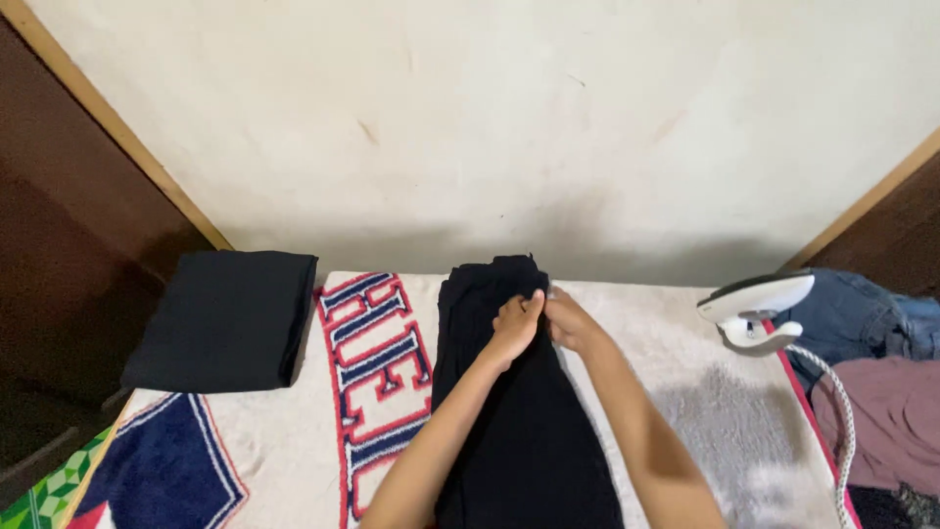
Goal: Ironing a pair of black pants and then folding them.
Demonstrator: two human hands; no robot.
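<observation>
A long black garment lies lengthwise down the middle of a white towel with red and blue lettering. Both of my hands meet near its far end. My left hand pinches the black cloth with the fingers curled. My right hand touches it right beside, fingers closed on the same fold. My forearms reach over the garment from the near edge and hide part of it.
A folded black garment rests at the far left. A white iron with a cord stands at the right. Blue denim and mauve cloth are piled beside it. A pale wall is behind.
</observation>
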